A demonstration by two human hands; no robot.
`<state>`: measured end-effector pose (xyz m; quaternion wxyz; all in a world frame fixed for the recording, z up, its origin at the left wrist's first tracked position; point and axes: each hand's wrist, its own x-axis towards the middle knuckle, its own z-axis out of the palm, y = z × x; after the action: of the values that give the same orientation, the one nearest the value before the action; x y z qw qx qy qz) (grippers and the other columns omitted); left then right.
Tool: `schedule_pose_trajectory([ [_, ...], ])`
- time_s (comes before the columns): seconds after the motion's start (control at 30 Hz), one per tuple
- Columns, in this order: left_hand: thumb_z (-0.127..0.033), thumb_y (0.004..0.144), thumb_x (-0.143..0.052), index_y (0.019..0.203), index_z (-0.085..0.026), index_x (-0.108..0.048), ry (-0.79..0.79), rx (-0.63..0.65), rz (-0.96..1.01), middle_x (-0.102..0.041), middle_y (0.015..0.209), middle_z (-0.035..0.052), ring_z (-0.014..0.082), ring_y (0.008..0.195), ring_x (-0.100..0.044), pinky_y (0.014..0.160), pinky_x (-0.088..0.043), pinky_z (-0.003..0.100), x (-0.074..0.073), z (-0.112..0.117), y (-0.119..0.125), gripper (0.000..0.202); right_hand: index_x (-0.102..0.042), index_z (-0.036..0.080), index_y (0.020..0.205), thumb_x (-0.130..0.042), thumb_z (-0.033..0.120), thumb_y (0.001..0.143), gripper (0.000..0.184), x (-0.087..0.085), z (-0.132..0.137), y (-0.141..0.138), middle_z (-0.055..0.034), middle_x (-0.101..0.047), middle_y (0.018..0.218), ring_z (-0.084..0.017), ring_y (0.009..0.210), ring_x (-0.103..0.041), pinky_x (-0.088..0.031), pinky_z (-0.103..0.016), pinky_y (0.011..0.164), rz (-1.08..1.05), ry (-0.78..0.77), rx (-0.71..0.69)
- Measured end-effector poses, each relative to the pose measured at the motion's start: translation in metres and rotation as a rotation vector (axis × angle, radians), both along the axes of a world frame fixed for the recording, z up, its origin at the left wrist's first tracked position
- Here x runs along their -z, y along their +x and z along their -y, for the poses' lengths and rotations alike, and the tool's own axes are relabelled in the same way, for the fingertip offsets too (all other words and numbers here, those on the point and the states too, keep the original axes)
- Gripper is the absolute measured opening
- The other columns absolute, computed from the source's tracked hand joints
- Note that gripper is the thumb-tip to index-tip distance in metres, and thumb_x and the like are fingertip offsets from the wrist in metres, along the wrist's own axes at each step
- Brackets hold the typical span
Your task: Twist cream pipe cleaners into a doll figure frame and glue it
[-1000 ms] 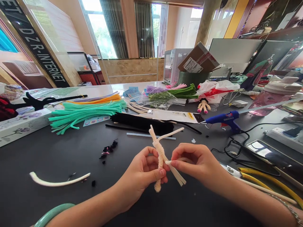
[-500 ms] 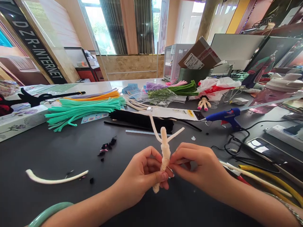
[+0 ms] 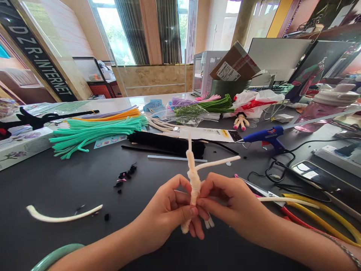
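Twelve o'clock lies straight ahead from the near middle of the dark bench (image 3: 70,188). A curved cream chenille stem (image 3: 63,217) rests at eight o'clock, and small black scraps (image 3: 125,175) at nine. A long bundle of teal chenille stems (image 3: 93,136) spreads at ten, black chenille stems (image 3: 166,145) at eleven, and a clear glue stick (image 3: 177,158) at twelve. A small doll (image 3: 241,120) sits at one, a blue hot glue gun (image 3: 263,136) lies at two, and yellow-handled pliers (image 3: 324,212) at four
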<state>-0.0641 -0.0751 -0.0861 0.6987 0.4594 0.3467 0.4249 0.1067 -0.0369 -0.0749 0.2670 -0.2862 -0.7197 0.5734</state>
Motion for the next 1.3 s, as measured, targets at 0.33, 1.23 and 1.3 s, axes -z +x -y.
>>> schedule_pose_trajectory([
  [0.33, -0.031, 0.071, -0.075, 0.079, -0.016, -0.046, -0.094, -0.053, -0.011, -0.068, 0.067, 0.0021, 0.0129, 0.05, -0.065, 0.048, -0.045, 0.02, -0.002, -0.001, 0.001, 0.033, -0.049, 0.021, 0.074, -0.05, 0.009, 0.085, 0.016, 0.005, -0.005, 0.008, 0.004, -0.062, 0.068, -0.008, 0.058, -0.056, -0.039, -0.016, 0.051, 0.194, 0.609, 0.113],
  [1.23, -0.026, 0.077, -0.066, 0.081, -0.014, -0.049, -0.068, 0.036, -0.19, -0.063, 0.07, -0.0003, 0.008, 0.048, -0.059, 0.048, -0.043, 0.018, -0.005, 0.0, 0.003, 0.021, -0.047, 0.02, 0.074, -0.044, 0.01, 0.09, 0.02, 0.009, -0.01, 0.009, 0.0029, -0.059, 0.069, -0.009, 0.061, -0.051, -0.036, -0.017, 0.057, 0.204, 0.884, -0.032],
  [1.3, -0.029, 0.076, -0.067, 0.084, -0.014, -0.051, -0.07, 0.03, -0.197, -0.064, 0.072, 0.0007, 0.0091, 0.05, -0.06, 0.05, -0.045, 0.019, -0.005, 0.0, 0.003, 0.023, -0.047, 0.02, 0.074, -0.045, 0.009, 0.089, 0.019, 0.01, -0.009, 0.009, 0.0036, -0.057, 0.067, -0.009, 0.059, -0.048, -0.035, -0.017, 0.055, 0.197, 0.911, 0.012],
])
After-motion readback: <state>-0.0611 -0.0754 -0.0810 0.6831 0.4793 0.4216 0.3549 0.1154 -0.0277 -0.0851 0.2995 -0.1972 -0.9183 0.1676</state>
